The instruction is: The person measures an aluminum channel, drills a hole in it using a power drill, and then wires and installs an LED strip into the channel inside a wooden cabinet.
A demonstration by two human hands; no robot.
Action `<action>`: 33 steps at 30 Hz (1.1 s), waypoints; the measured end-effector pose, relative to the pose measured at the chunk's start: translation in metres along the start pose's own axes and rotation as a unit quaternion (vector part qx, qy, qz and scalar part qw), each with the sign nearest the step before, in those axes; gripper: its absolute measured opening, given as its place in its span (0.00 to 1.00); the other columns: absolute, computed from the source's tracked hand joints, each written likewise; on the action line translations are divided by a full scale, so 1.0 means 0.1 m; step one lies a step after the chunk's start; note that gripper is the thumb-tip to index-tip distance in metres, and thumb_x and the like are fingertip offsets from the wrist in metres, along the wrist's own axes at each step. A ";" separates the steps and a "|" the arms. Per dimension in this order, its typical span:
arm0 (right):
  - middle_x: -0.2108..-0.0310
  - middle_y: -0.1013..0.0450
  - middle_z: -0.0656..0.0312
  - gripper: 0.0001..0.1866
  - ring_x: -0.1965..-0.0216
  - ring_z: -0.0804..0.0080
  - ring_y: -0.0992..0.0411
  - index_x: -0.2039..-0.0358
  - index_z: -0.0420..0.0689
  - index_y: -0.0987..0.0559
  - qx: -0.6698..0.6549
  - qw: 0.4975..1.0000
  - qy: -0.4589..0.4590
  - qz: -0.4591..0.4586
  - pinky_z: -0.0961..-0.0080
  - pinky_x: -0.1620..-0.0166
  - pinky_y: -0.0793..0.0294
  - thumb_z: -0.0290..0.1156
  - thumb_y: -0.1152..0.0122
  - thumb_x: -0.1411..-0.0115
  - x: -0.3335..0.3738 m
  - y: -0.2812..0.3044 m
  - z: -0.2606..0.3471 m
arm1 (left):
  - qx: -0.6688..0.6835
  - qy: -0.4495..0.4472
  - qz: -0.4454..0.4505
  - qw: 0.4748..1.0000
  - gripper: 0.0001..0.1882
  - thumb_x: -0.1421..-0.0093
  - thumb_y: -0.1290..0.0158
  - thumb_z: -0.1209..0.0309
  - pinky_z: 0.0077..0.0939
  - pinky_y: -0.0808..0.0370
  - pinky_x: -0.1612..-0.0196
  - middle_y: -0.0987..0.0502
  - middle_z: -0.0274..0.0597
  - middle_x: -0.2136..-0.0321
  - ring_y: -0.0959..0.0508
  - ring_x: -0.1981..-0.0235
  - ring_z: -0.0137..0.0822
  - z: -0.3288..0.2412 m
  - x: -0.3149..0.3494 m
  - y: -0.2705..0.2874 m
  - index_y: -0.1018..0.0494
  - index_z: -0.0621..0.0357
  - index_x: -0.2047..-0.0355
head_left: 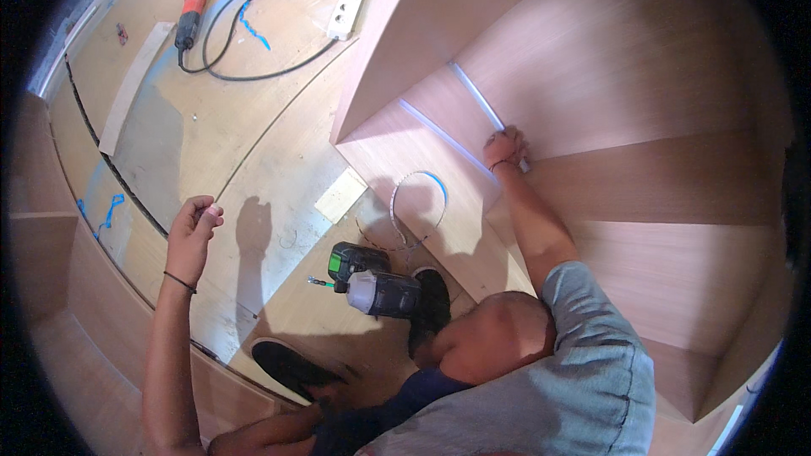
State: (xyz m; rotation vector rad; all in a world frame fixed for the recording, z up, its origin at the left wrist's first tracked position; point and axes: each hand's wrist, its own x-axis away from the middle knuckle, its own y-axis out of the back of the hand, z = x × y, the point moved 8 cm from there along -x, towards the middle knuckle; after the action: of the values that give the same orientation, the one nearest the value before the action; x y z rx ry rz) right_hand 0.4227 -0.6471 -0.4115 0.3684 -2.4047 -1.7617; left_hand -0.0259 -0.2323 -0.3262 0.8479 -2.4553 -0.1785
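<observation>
The right hand (505,149) reaches into the reddish-brown laminate cabinet (591,59), its fingers closed on the lower end of a thin white light strip (475,97) that runs along an inner corner of the cabinet. The left hand (193,232) is raised over the plywood floor (253,118), fingers curled with the tips together; I cannot tell whether anything is pinched there. A black-and-green cordless driver (376,283) lies on the floor between two black shoes (287,367), near the cabinet's front edge. A red angle grinder (190,13) and a white socket strip (346,10) lie at the floor's far edge.
</observation>
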 end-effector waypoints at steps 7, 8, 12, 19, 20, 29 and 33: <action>0.62 0.33 0.53 0.13 0.58 0.57 0.35 0.66 0.38 0.26 -0.141 0.965 0.109 -0.194 0.65 0.53 0.35 0.23 0.51 0.55 0.59 0.67 -0.13 | 0.031 -0.101 0.015 0.994 0.13 0.42 0.54 0.66 0.18 0.33 0.70 0.26 0.39 0.70 0.26 0.70 0.28 -0.12 -0.17 -0.06 0.33 0.61 0.60; 0.62 0.33 0.52 0.13 0.57 0.55 0.35 0.67 0.40 0.26 -0.190 0.961 0.105 -0.171 0.66 0.53 0.34 0.21 0.51 0.55 0.67 0.87 -0.10 | 0.046 -0.103 0.001 0.994 0.13 0.42 0.54 0.66 0.18 0.33 0.71 0.26 0.38 0.70 0.26 0.70 0.28 -0.14 -0.16 0.02 0.33 0.61 0.60; 0.62 0.33 0.50 0.15 0.57 0.54 0.34 0.66 0.41 0.28 -0.327 0.922 0.146 -0.147 0.67 0.56 0.33 0.18 0.53 0.57 1.41 1.72 -0.04 | 0.073 -0.098 0.002 0.993 0.13 0.43 0.53 0.67 0.18 0.33 0.72 0.26 0.38 0.71 0.25 0.70 0.27 0.01 -0.25 -0.05 0.34 0.61 0.61; 0.67 0.29 0.49 0.15 0.64 0.52 0.31 0.64 0.40 0.27 -0.310 0.912 0.248 -0.099 0.63 0.58 0.31 0.23 0.50 0.57 2.24 3.51 -0.10 | -0.043 -0.059 -0.021 0.997 0.08 0.43 0.55 0.71 0.22 0.29 0.74 0.27 0.40 0.79 0.27 0.78 0.29 1.22 -0.60 -0.03 0.31 0.65 0.71; 0.68 0.29 0.48 0.16 0.65 0.52 0.30 0.63 0.40 0.27 -0.262 0.917 0.295 -0.054 0.63 0.59 0.31 0.24 0.50 0.56 2.39 3.69 -0.13 | -0.063 -0.051 0.000 0.997 0.10 0.45 0.53 0.68 0.25 0.28 0.71 0.26 0.43 0.78 0.26 0.78 0.32 1.18 -0.46 -0.22 0.30 0.65 0.72; 0.65 0.28 0.56 0.15 0.64 0.69 0.29 0.59 0.40 0.27 -0.353 0.900 0.225 -0.125 0.74 0.61 0.32 0.26 0.48 0.48 3.05 6.26 -0.55 | -0.297 -0.110 0.073 0.946 0.11 0.48 0.51 0.67 0.33 0.28 0.62 0.24 0.52 0.71 0.24 0.66 0.46 1.31 -0.32 -0.47 0.28 0.62 0.67; 0.65 0.29 0.55 0.15 0.63 0.70 0.31 0.56 0.37 0.29 -0.122 0.940 0.183 -0.261 0.76 0.55 0.33 0.24 0.52 0.46 2.35 6.58 -1.15 | -0.278 -0.135 0.046 0.950 0.12 0.47 0.50 0.67 0.33 0.28 0.62 0.24 0.52 0.70 0.24 0.66 0.46 0.98 -0.45 -0.63 0.29 0.62 0.67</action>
State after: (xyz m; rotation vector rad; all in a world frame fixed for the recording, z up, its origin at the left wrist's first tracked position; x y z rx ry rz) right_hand 0.1507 -0.6301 0.2422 1.2671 -1.9072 -1.9298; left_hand -0.0137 -0.2601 -0.4474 0.4797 -2.4763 -0.9572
